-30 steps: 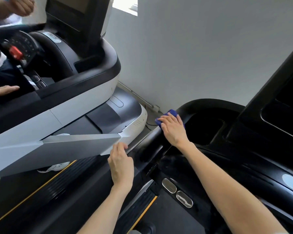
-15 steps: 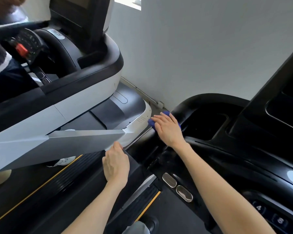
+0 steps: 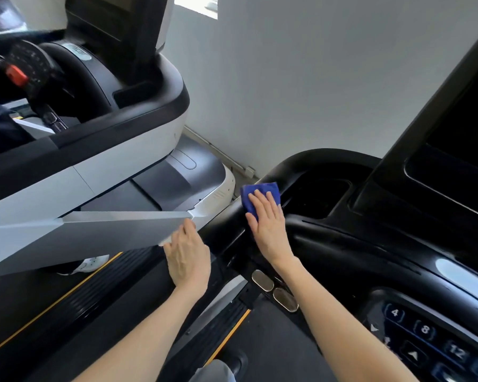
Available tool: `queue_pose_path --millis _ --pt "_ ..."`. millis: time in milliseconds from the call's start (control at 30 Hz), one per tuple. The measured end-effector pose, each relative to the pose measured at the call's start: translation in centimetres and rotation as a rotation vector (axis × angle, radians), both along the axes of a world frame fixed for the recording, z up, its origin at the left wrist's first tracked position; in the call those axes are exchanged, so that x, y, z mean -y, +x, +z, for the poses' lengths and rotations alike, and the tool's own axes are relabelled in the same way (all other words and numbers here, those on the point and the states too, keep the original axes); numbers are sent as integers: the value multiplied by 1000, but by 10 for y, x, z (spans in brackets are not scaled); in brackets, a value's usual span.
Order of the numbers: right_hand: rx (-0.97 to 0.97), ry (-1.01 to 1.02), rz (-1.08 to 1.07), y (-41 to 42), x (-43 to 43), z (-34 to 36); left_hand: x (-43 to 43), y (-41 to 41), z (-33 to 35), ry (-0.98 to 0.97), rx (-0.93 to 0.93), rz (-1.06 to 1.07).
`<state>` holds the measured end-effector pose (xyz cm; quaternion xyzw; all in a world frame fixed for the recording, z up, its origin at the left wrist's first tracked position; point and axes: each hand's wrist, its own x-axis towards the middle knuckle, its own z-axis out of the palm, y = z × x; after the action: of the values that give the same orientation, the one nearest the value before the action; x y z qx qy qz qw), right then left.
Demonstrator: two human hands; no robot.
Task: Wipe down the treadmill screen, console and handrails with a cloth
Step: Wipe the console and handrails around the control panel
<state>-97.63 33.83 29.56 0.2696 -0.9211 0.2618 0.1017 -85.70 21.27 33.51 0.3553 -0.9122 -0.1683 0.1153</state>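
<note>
Right grip (image 3: 268, 224), fingers flat, presses the blue cloth (image 3: 261, 188) onto the handrail (image 3: 224, 224). Left grip (image 3: 188, 255) rests spread just beside. Judgement: handrail wiping under way; screen (image 3: 458, 161) and console (image 3: 431, 337), to the right, likely not yet done.

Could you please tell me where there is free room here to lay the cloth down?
The recessed tray between the curved handrail and the screen looks bare, though dark. The rail's near corner is crowded: right hand pressing the blue cloth, left hand beside.
</note>
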Motion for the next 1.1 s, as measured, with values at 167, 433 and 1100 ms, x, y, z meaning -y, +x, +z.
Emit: queue_pose_path --millis 167,433,1100 --pt "107 -249 -158 -15 -12 20 -7 -4 0 -24 14 14" --pt "-80 390 -290 -33 -51 33 -7 -6 -1 9 41 26" --pt "-86 654 -218 1 -37 33 -5 -5 -6 -22 -10 -20"
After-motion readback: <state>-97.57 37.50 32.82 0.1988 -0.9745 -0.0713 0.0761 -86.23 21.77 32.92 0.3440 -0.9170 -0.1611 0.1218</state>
